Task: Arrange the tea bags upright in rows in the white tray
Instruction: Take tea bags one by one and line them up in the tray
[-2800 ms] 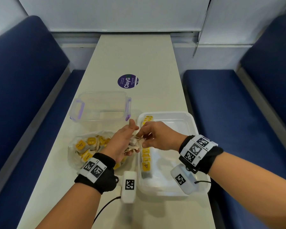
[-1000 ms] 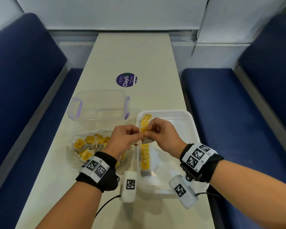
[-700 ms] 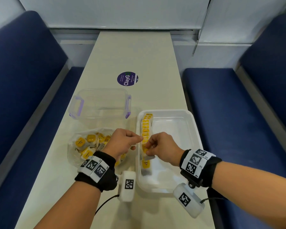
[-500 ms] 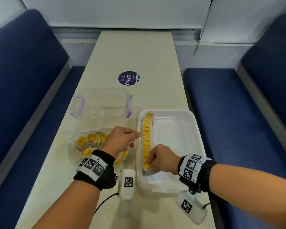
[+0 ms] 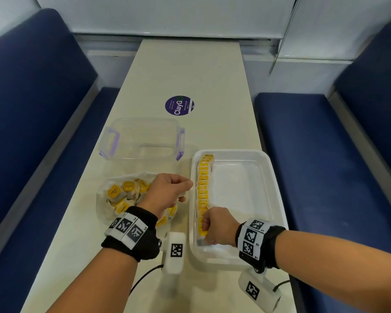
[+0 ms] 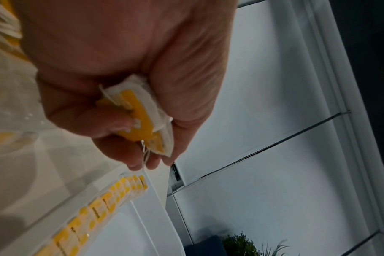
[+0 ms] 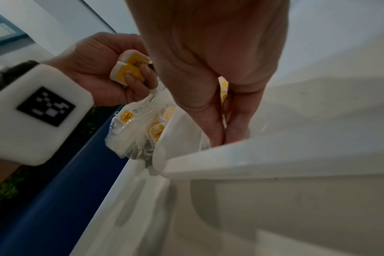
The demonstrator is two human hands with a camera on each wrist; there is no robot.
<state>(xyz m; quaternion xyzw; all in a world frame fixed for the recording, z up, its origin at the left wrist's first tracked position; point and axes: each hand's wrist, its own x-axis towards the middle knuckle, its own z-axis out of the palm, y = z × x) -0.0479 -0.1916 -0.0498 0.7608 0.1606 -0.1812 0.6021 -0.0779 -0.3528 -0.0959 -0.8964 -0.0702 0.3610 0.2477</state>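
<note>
Right hand (image 5: 217, 227) pinches a tea bag (image 5: 203, 232) into row 1's near end in the white tray (image 5: 273, 188); left hand (image 5: 167, 193) clutches spare tea bags (image 6: 143, 119), next needing handover.

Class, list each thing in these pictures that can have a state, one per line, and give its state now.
white tray: one upright row along its left wall.
row of tea bags: standing.
clear container: open, empty.
plastic bag: open, loose tea bags inside.
left hand: gripping spare tea bags.
right hand: pinching the row's near end.
</note>
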